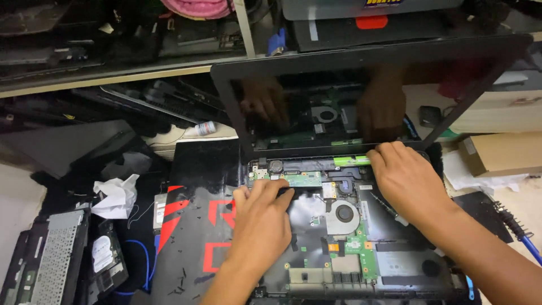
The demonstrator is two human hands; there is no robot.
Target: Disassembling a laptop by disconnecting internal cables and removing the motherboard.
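Cluttered bench: both hands, left [262,217] and right [409,183], rest flat on opened laptop [339,226].

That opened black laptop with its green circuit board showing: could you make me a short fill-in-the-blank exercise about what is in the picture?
1. Both hands rest on the opened black laptop, whose bare circuit board is coloured ____.
2. The round cooling fan lies between the left hand and the ____ hand.
3. The dark glossy laptop screen mirrors both ____.
4. The crumpled white tissue lies to the ____ of the laptop.

Missing words: green; right; hands; left
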